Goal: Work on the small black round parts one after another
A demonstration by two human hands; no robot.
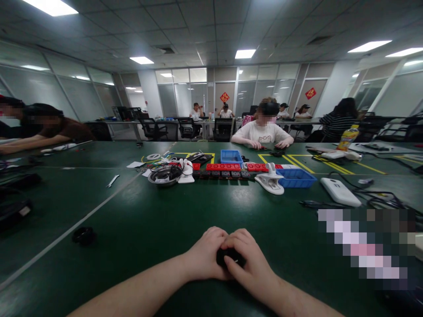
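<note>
we have both hands together low over the green table [148,220], cupped about a small black object [229,253] that sits between the palms in front of us. our left hand [207,254] is curled round its left side, fingers bent and partly hidden by the other hand; our right hand [254,257] arches over from the right, fingers bent across the top and thumb along the near side. both seem closed on the object, neither spread wide. we cannot tell what it is, nor whether it rests on the table or is held just above it. to handle it well, we would let the left hand be the steady one and the right fingers do the fine work, pressing evenly, since a small dark piece could slip or turn in a loose hold. opening the fingers a little would let us see its edges, as most of it is covered. working low over the bare surface seems wise, so any drop would be short. we should also mind the black ring-like piece [83,236], lying apart on the left, well clear of our forearms.
</note>
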